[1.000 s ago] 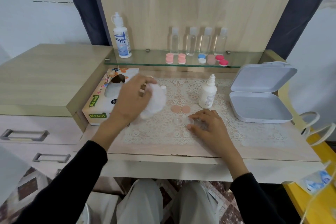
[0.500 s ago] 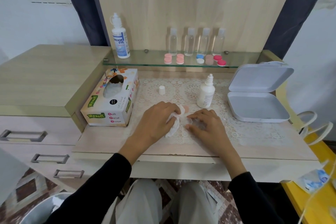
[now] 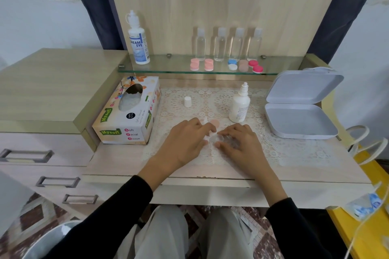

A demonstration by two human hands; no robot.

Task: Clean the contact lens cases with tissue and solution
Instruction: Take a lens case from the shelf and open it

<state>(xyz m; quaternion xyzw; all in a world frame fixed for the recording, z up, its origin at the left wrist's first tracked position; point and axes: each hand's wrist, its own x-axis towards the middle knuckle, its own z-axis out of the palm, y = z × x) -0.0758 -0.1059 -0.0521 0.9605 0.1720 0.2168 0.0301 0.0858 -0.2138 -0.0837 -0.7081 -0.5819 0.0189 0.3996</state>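
Hands at work on one clear lens case [image 3: 223,139] on the lace mat [image 3: 294,149]: my left hand [image 3: 187,143] grips one wadded tissue [image 3: 208,135] against it, my right hand [image 3: 240,145] pinches its edge. Four clear bottles [image 3: 219,45] and five coloured cases [image 3: 208,65] line the glass shelf [image 3: 172,65].

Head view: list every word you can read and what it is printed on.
"REAM EYE", first letter hidden: tall bottle on the glass shelf.
"Mysoft": tissue box, top and front.
"Soft Facial Tissue": tissue box front.
Small white bottle: print too small to read.
Black badge on the tissue box: too small to read.
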